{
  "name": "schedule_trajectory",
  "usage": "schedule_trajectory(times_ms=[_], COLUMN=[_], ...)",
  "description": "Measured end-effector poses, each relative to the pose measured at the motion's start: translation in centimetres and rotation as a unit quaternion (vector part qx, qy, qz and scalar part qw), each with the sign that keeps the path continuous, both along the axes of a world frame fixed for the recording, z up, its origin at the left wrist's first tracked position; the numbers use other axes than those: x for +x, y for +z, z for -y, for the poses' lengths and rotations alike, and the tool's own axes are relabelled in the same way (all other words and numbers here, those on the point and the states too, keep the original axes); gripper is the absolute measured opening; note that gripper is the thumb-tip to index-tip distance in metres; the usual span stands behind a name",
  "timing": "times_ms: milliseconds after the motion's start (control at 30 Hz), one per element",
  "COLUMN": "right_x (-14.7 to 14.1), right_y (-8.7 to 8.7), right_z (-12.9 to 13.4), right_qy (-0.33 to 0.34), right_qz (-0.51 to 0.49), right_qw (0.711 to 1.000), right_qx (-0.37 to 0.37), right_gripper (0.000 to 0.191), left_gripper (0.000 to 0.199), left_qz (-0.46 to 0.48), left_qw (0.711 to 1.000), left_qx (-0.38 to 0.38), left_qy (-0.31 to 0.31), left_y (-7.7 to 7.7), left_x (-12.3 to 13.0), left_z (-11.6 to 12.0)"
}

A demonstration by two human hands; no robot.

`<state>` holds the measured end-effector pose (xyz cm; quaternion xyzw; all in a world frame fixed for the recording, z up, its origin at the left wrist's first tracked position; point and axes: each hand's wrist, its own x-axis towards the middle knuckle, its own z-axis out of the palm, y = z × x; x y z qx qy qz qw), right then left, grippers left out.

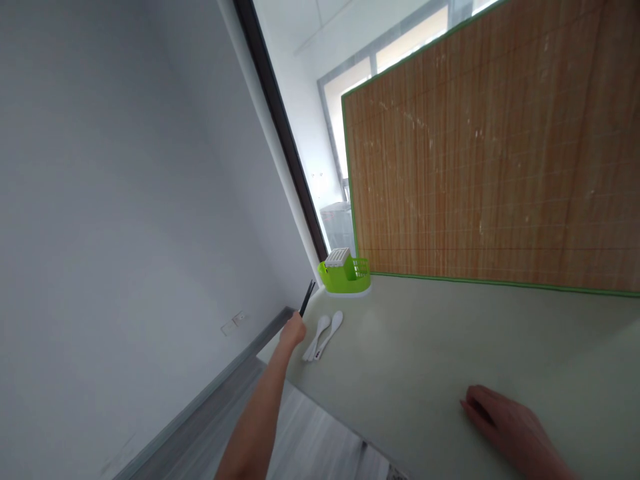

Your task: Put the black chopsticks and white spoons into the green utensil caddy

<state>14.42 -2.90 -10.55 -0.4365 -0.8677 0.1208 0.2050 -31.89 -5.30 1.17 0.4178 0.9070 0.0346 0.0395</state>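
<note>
The person's left hand point(295, 328) is closed around black chopsticks point(307, 300), gripping them near their lower end so that the forked tips point up and away. The fist is at the left edge of the pale table point(410, 353), and the chopsticks slant upward beside the wall point(125, 167); how many sticks are in the grip is too small to tell.

Just to the right of that fist, white spoons point(330, 335) lie on the table, their bowls toward the far side and their handles toward the near edge. Two bowls show, set side by side; the handles crowd together, and one carries a small dark mark near its end.

Beyond the spoons, near the far left corner, stands a bright green basket point(345, 285) with a white base and a white slotted piece point(338, 257) on top at its left.

The right hand point(507, 423) is at the near right part of the table, well apart from the spoons. Its fingers are loosely curled, the thumb close to the fingertips; whether it is fully closed cannot be told.

A brown mat point(490, 153) with green edging stands upright along the table's far side.
</note>
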Motion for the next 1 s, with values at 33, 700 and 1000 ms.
schedule_trajectory(times_ms=[33, 700, 1000], right_x=[0.1, 5.2, 3.9], right_y=[0.3, 1.4, 1.8], right_z=[0.0, -2.9, -1.7], right_qy=[-0.006, -0.329, -0.332], right_qz=[-0.015, -0.181, 0.014], right_qw=[1.0, 0.922, 0.942], right_qx=[-0.004, -0.095, -0.038], right_gripper=[0.029, 0.061, 0.041], left_gripper=[0.035, 0.073, 0.054], left_qz=[0.003, 0.363, 0.218], left_qw=[1.0, 0.784, 0.858], left_qx=[0.01, 0.087, 0.094], left_qy=[-0.021, -0.496, -0.456], left_y=[0.4, -7.0, -7.6], left_x=[1.4, 39.2, 38.2], left_z=[-0.3, 1.4, 3.2])
